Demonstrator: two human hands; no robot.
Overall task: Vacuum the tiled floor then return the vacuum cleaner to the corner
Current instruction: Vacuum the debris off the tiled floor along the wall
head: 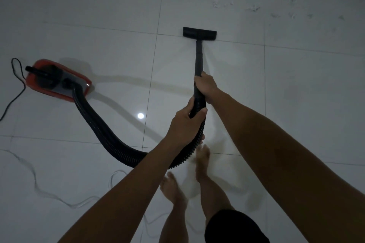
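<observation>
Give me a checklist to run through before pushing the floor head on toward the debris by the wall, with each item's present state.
1. Grip: right hand holds the wand, left hand grips the hose: ok.
2. Floor head flat on the tiles: ok.
3. Debris ahead, unvacuumed: not ok.
4. Hose slack to the red canister: curved, not taut: ok.
5. White cable loops near the bare feet, possible trip risk: not ok.
6. Motor running: cannot tell.

Vacuum cleaner left of wand
</observation>
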